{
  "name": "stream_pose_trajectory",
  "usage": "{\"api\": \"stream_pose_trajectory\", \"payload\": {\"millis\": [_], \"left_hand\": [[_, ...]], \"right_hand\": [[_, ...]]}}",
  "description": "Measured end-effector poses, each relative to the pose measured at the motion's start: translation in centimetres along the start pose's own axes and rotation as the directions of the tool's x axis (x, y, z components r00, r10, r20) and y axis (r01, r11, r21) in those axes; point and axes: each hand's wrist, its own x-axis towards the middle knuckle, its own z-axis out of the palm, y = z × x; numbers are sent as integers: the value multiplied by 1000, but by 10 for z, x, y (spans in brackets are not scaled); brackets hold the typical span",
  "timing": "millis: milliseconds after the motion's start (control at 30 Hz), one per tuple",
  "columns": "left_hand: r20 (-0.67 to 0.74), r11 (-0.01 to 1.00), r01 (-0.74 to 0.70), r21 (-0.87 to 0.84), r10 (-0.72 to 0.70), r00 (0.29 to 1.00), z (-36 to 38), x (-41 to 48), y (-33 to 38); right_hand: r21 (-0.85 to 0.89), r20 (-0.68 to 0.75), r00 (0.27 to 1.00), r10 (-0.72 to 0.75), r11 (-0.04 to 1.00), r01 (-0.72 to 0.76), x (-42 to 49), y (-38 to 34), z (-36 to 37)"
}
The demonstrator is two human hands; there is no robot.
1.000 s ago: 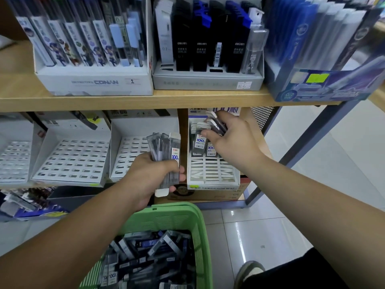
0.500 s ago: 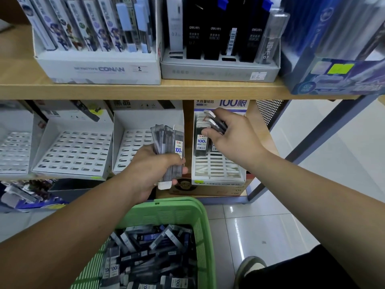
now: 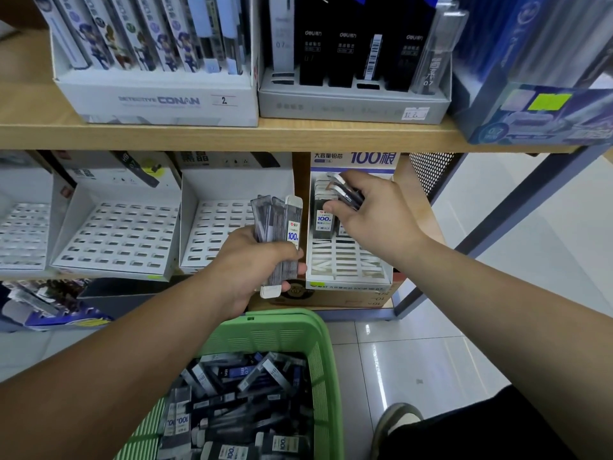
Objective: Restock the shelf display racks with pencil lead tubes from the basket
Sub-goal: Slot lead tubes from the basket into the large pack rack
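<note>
Dark lead tubes (image 3: 245,403) fill the green basket (image 3: 282,330); some stand in the white rack (image 3: 348,263).

Light: bright, even, indoor.
Glare: white streak on the floor tiles (image 3: 376,366) (just beside the basket (image 3: 326,360)).
Shadow: dim under the shelf plank (image 3: 232,137).
Edges: bowed, smeared; blue box (image 3: 537,107) soft.

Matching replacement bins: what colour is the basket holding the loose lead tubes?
The basket is light green; head view.

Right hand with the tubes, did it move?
No. The right hand still holds its tubes at the top of the white rack, thumb just above the same labelled tube.
</note>
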Motion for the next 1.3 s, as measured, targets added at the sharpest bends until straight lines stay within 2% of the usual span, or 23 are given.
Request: {"api": "stream_pose_trajectory", "payload": {"millis": [667,833,967,1100,1300], "left_hand": [[22,1000,-7,-12,7,1000,0,0,-2],[28,1000,-12,-10,12,1000,0,3,-5],[34,1000,-8,-10,8,999,1,5,-8],[45,999,-25,21,24,999,2,6,-10],[44,996,-71,46,69,997,2,7,-10]], "right_hand": [[-21,28,1000,0,1000,0,0,-4,5],[-101,46,998,-50,993,54,-3,-9,8],[-242,-10,993,-114,964,108,-4,-10,6],[-332,-40,995,-88,941,70,-3,-7,3],[-266,-53,998,-23,964,8,-3,-13,-2]]}}
